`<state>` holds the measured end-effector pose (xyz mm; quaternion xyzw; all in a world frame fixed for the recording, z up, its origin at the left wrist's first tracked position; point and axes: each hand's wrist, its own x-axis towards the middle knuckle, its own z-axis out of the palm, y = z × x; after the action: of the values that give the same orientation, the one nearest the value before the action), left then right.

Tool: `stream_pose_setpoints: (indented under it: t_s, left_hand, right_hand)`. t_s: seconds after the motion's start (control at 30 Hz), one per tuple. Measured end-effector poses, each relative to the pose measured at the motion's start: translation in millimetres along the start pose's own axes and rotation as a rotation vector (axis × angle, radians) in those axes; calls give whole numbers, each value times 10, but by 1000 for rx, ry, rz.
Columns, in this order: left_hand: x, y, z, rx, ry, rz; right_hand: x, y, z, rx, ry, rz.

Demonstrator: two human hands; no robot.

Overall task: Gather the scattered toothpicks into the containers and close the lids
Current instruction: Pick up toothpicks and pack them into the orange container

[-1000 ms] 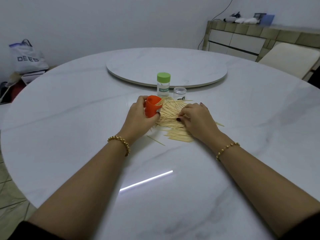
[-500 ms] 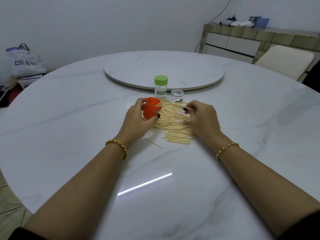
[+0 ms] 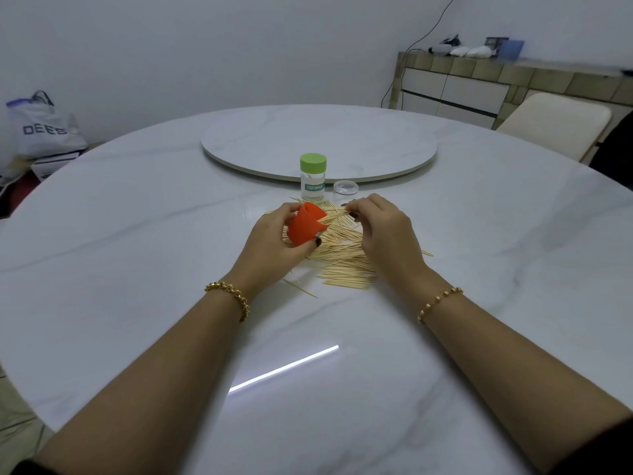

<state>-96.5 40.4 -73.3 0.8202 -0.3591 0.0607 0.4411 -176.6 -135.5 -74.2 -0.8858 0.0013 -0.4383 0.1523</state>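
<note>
Head camera looks down on the round marble table (image 3: 137, 234), with its raised turntable (image 3: 318, 138) well beyond both hands. Between and under the hands lies the big pile of toothpicks (image 3: 342, 255), fanned across the tabletop and reaching back towards the wrists, so most of the job remains.

Now the hands. The left hand (image 3: 270, 245) grips the orange container (image 3: 303, 224), fingers and thumb wrapped round it, mouth tipped over towards the right hand. And here's the change: a second ago the right hand (image 3: 387, 231) was flat down on the pile, raking; half a second ago it was lifting with a pinch; now it's up at the container's mouth, fingers pinching a small bundle of toothpicks (image 3: 334, 217), their tips right at the opening. I'd call this one load going in, not yet let go. A clean feed depends on the sticks staying parallel.

Just beyond the hands stands the green-lidded jar (image 3: 312, 176), upright and capped, marked TOOTHPICK. Just beside it, past the right hand's fingers, sits a small clear piece (image 3: 345, 190); jar or lid, I cannot tell. Near the left wrist, one stray toothpick (image 3: 301, 289) lies apart from the pile, easy to miss.
</note>
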Motion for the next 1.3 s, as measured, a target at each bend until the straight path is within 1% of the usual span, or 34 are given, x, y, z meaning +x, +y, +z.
stream_pose_setpoints:
  t_s: [0.13,0.23,0.67,0.77,0.97,1.17,1.23,1.3]
  left_hand:
    - [-2,39,10,1,-12,24]
    - [-8,53,11,-4,-21,43]
    - [-45,155,33,-8,-51,81]
    - [-44,153,38,-23,-57,70]
    - [-46,147,28,-80,-56,28]
    - [-29,122,16,-109,-17,-25]
    - [-27,118,15,-120,-5,-28]
    - [-25,112,13,-134,9,-22]
  right_hand:
    - [15,-64,11,-109,1,-128]
    - [14,-128,-6,-118,-4,-180]
    - [-31,-205,33,-106,-132,-180]
    - [-41,-194,36,-46,-138,-162]
    - [-50,-210,11,112,-84,-90]
    - [-77,-202,-1,237,-30,39]
    - [-89,-203,-9,269,-45,86]
    - [-99,-216,-12,297,-96,128]
